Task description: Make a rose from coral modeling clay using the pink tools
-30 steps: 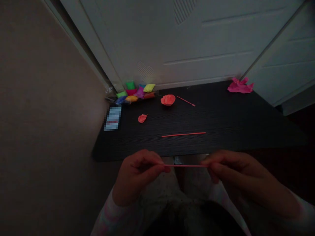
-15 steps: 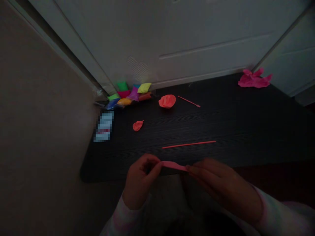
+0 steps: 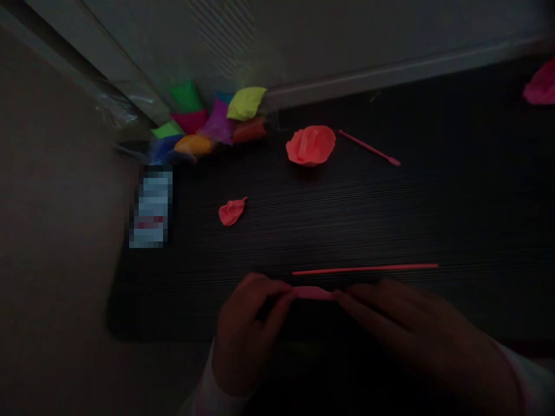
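I see left hand point(image 3: 249, 335) and right hand point(image 3: 425, 335) pinched on opposite ends of pink strip point(image 3: 314, 293), long axis left-right, near side of thin red strip point(image 3: 366, 269).

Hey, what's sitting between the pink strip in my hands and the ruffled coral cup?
In the head view, the thin red strand lies between the pink strip and the coral cup, with bare dark tabletop around it.

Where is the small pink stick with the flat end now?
In the head view, the pink stick lies on the dark table, far side, just right of the coral bowl-shaped piece.
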Available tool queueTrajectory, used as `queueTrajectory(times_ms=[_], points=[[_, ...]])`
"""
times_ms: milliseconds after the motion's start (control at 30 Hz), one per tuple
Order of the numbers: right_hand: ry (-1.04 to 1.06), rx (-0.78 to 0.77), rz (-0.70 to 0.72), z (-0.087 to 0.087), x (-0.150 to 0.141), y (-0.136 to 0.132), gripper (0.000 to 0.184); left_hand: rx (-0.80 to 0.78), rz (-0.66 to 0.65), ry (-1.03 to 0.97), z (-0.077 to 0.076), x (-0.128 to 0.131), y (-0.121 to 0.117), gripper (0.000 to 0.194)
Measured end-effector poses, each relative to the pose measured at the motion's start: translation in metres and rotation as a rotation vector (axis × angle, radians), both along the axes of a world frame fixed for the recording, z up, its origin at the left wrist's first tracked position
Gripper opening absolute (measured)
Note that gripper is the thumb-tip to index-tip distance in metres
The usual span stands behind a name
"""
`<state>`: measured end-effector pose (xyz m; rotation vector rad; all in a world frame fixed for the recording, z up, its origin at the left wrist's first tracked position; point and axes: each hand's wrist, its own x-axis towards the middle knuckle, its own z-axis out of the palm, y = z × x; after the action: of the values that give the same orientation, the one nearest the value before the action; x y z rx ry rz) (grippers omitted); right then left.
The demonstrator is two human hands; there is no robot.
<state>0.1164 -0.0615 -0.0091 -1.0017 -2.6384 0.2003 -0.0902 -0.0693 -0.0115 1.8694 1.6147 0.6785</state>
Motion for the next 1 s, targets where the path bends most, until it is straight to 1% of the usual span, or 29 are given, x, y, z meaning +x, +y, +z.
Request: queueTrajectory(times_ms=[100, 167, 233, 367, 533, 700, 867, 1000], points=[[0.001, -0.025, -0.016, -0.004, 0.001, -0.002, 0.039, 0.056, 0.030, 0.034, 0.000, 0.000, -0.001, 0.009], [-0.014, -0.058, -0.018, -0.007, 0.002, -0.004, 0.037, 0.095, 0.058, 0.036, 0.000, -0.001, -0.003, 0.012], [-0.026, -0.082, -0.030, -0.008, 0.004, -0.005, 0.037, 0.132, 0.059, 0.024, -0.001, -0.002, -0.004, 0.015], [-0.047, -0.084, -0.029, -0.007, 0.006, -0.002, 0.036, 0.199, -0.043, 0.050, -0.002, -0.001, -0.007, 0.026], [-0.073, -0.062, -0.014, -0.002, 0.005, 0.004, 0.035, 0.295, -0.121, 0.209, -0.004, 0.006, -0.007, 0.028], [-0.103, -0.044, -0.009, 0.000, 0.004, 0.005, 0.036, 0.287, -0.124, 0.339, -0.007, 0.009, -0.006, 0.031], [-0.166, -0.043, -0.021, 0.003, 0.001, 0.008, 0.035, 0.272, -0.115, 0.365, -0.009, 0.010, -0.005, 0.028], [-0.213, -0.053, -0.022, 0.006, -0.002, 0.010, 0.035, 0.237, -0.115, 0.370, -0.007, 0.011, -0.005, 0.027]])
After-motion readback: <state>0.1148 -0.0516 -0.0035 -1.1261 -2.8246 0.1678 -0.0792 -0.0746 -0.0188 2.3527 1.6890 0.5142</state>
